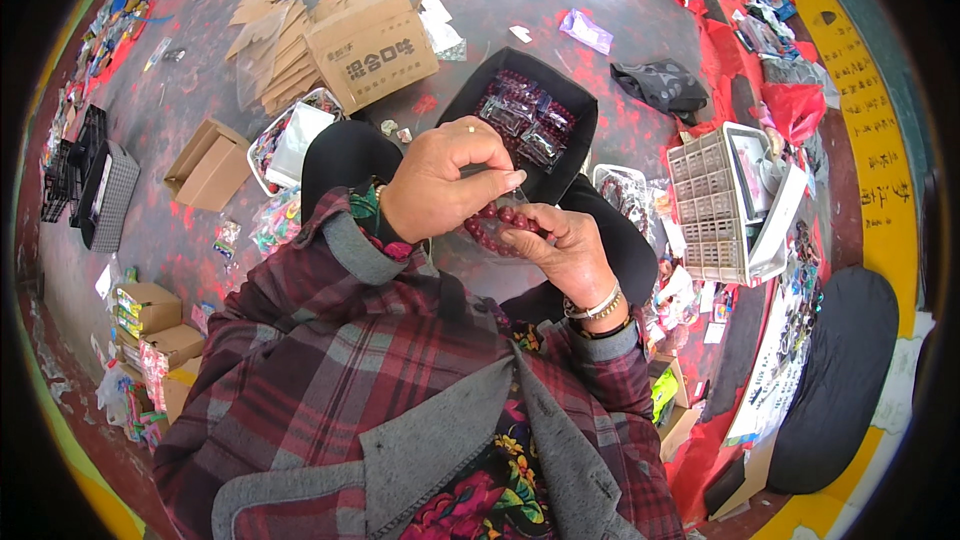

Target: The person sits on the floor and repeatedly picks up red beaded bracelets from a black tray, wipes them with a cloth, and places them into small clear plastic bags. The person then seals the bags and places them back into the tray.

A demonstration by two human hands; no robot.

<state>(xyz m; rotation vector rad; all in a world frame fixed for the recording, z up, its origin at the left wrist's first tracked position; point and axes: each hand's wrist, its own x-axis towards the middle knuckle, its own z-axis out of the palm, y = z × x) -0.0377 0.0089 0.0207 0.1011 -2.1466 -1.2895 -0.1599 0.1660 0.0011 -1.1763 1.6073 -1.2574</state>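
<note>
Left hand (445,185) raised over lap, knuckles up, gold ring on one finger; fingers (505,180) pressed together at tips, pinching top edge of small clear plastic bag (497,227) w/ dark red round beads (500,218) showing inside; right hand (565,250) just below & to the right, palm toward body, fingers curled under the bag & beads, cupping them; silver bangle plus dark beaded bracelet on right wrist (598,308). Bag held between both hands, above knees, in front of chest; both hands touching it; can't tell whether beads strung or loose.

Dressed in red-grey plaid jacket (330,370) w/ grey lapel, floral top beneath; seated on grey concrete floor (480,0) marked w/ red stains. Straight ahead, beyond hands, black square fabric box (470,90) holding more clear packets of dark red beads. Left of that, white tray (262,140) of mixed colourful bits; brown cardboard carton (375,45) & flattened cardboard sheets (275,30) further out; smaller open brown cardboard box (208,165) near left; black wire basket (95,185) at far left; stack of small cartons (150,325) by left elbow. Right side: white plastic compartment organiser (715,205); dark patterned cloth (660,85) on floor; red plastic bag (795,105); black round cushion (840,380) at far right, near yellow painted strip (870,140).
</note>
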